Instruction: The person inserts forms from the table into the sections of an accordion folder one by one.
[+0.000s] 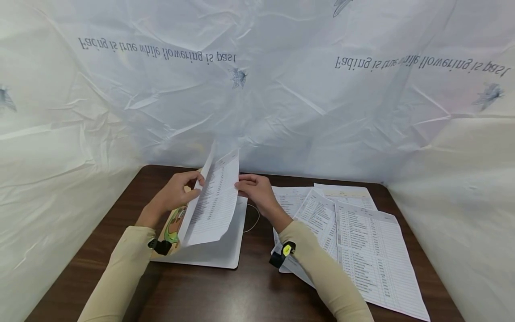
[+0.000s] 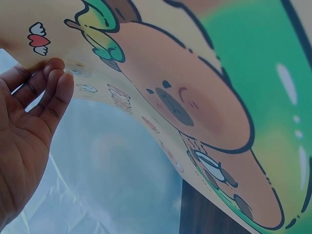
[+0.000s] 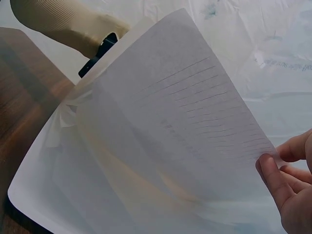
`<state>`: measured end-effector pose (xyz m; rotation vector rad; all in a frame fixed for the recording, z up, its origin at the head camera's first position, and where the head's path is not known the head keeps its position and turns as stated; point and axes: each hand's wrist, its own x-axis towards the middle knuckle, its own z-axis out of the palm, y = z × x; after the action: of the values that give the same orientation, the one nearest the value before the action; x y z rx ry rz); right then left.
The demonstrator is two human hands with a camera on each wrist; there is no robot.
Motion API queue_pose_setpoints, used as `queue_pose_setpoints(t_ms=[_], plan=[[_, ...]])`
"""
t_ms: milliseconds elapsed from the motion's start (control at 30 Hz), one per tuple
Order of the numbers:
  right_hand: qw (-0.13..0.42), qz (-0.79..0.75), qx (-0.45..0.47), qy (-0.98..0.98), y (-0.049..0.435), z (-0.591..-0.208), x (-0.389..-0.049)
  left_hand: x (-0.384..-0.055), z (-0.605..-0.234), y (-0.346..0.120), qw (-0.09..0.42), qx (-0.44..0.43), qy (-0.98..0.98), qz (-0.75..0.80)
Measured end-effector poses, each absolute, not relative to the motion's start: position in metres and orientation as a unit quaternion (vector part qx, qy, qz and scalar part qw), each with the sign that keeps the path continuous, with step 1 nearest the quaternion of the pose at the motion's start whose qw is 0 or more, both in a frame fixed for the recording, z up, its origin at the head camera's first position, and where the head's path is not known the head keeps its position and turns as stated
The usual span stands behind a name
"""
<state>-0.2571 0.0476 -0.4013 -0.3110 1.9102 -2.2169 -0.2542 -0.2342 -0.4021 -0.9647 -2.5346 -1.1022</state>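
A folder with a cartoon animal on its cover (image 1: 175, 226) lies partly opened on the left of the table, its white inner side (image 1: 227, 252) flat on the wood. My left hand (image 1: 174, 195) pinches the raised cover near its edge; the left wrist view shows the fingertips at the cartoon-printed face (image 2: 195, 97). A printed, lined sheet (image 1: 217, 205) stands up inside the folder. My right hand (image 1: 259, 193) pinches its right edge between thumb and fingers. From the right wrist, the sheet's paler back (image 3: 185, 112) is seen, and other pale layers lie beneath it.
Several printed sheets (image 1: 368, 255) overlap on the table's right side, partly under my right forearm. A thin pale cord loop (image 1: 257, 219) lies beside the folder. White plastic sheeting (image 1: 281, 112) with printed words hangs behind the dark wooden table (image 1: 225, 295) and along both sides.
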Motion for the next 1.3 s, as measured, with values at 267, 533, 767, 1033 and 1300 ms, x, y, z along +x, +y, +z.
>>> queue_pose_setpoints(t_ms=[267,533,767,1033,1300], plan=[[0.102,-0.74,-0.12,0.653,0.039,-0.405,-0.255,-0.254,-0.402,-0.234,0.112,-0.325,-0.862,-0.373],[0.109,-0.733,-0.123,0.66,0.028,-0.407,-0.254,-0.253,-0.401,-0.234,0.11,-0.327,-0.861,-0.374],[0.134,-0.703,-0.127,0.687,0.022,-0.405,-0.253,-0.252,-0.4,-0.234,0.11,-0.325,-0.86,-0.378],[0.131,-0.658,-0.117,0.732,0.018,-0.405,-0.254,-0.253,-0.403,-0.235,0.108,-0.326,-0.858,-0.383],[0.121,-0.596,-0.107,0.786,0.017,-0.404,-0.254,-0.253,-0.403,-0.234,0.111,-0.333,-0.856,-0.378]])
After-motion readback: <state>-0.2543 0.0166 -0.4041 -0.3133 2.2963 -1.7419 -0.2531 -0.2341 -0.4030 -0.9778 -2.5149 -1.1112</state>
